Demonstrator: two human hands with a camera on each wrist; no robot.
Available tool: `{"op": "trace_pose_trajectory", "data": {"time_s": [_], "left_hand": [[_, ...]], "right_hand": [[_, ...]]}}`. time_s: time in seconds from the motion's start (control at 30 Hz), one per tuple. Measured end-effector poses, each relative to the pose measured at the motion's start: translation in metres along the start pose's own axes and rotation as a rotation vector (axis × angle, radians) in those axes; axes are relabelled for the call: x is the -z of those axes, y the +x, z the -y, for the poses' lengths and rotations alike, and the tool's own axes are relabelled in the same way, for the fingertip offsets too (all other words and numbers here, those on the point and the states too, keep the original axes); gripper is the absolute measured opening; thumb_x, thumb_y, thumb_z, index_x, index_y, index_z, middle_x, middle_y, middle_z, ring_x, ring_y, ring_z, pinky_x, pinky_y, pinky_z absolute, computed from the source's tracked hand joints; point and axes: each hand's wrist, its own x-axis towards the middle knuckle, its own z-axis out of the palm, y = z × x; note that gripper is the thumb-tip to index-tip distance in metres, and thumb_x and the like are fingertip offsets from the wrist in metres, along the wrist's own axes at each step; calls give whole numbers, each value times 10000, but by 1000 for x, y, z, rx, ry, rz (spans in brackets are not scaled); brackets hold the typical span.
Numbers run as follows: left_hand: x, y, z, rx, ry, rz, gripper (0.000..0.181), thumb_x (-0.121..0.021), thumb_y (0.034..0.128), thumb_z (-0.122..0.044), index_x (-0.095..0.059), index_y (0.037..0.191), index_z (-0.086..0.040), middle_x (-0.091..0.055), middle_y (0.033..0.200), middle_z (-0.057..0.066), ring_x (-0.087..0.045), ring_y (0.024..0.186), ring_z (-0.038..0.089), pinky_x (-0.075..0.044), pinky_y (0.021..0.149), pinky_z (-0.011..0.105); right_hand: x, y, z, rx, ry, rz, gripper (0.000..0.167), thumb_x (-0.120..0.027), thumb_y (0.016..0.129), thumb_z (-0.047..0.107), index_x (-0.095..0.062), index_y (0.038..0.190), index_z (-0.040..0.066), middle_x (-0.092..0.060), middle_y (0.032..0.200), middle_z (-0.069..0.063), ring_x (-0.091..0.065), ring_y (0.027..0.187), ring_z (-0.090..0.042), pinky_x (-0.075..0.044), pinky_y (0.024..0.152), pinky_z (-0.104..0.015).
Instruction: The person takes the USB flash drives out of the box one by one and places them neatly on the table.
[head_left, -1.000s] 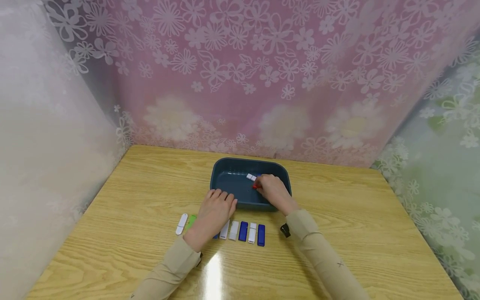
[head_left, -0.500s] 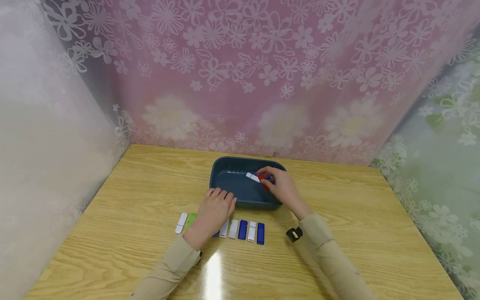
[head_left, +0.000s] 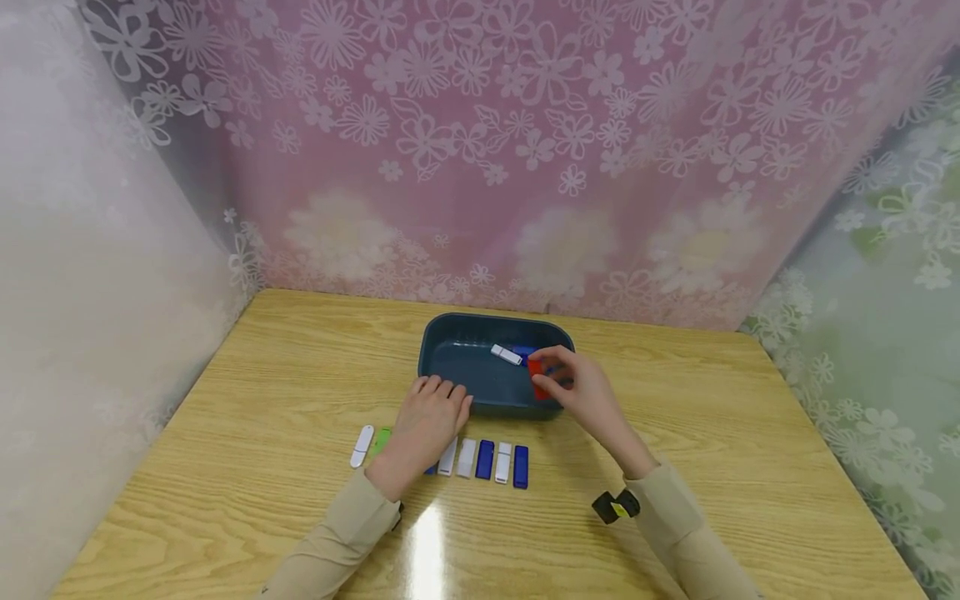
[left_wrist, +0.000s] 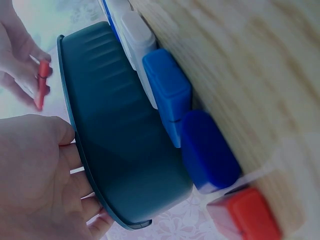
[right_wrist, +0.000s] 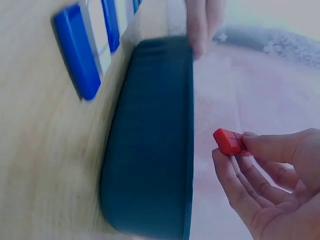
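Note:
My right hand [head_left: 588,392] pinches a red USB flash drive [head_left: 537,382] between thumb and fingertips, above the right part of a dark teal plastic bin [head_left: 450,327]. In the right wrist view the red drive stands clear of the bin's wall [right_wrist: 150,140]. With its fingers over the near rim, my left hand [head_left: 429,423] holds the bin. Inside lie a white flash drive [head_left: 506,355] and blue ones [head_left: 522,350], partly covered by the right hand.
Before the bin, several flash drives lie in a row, from a white one [head_left: 362,446] and a green one [head_left: 382,439] to a blue one [head_left: 521,467]. My left hand covers some; the left wrist view shows a red one [left_wrist: 252,215]. Floral cloth [head_left: 480,208] hangs behind the table.
My right hand has lifted the red flash drive from among the others and moved right and toward me, turning so the drive shows more. The left hand has stayed on the rim.

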Motion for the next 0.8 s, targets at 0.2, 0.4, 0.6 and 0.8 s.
{"op": "trace_pose_trajectory", "data": {"time_s": [0.2, 0.4, 0.6, 0.8], "left_hand": [[0, 0, 0, -3, 1, 1, 239, -605, 1027, -252, -637, 830, -120, -626, 739, 17, -581, 772, 235, -467, 823, 380], [1, 0, 0, -7, -4, -7, 233, -601, 1029, -249, -649, 841, -121, -635, 743, 18, -584, 771, 234, -469, 824, 380], [1, 0, 0, -7, -4, 4, 220, -610, 1025, -247, -656, 854, -117, -635, 745, 18, -586, 779, 238, -468, 830, 383], [1, 0, 0, -3, 5, 11, 216, -615, 1021, -253, -649, 851, -125, -629, 743, 10, -584, 780, 232, -465, 831, 379]], "right_hand": [[1, -24, 6, -48, 71, 63, 314, -747, 914, 68, -666, 1216, 86, -687, 1066, -80, -702, 789, -148, -565, 675, -271], [-5, -46, 5, -53, 83, 118, 302, -765, 885, 28, -668, 1165, 85, -688, 1028, -72, -699, 770, -129, -570, 657, -266], [-13, -59, -5, -110, 69, 165, 274, -767, 885, 31, -657, 1135, 57, -687, 1032, -89, -680, 800, -151, -559, 655, -251], [-20, -65, -14, -156, 31, 222, 286, -785, 868, 37, -658, 1121, 0, -676, 1035, -109, -653, 788, -144, -534, 651, -237]]}}
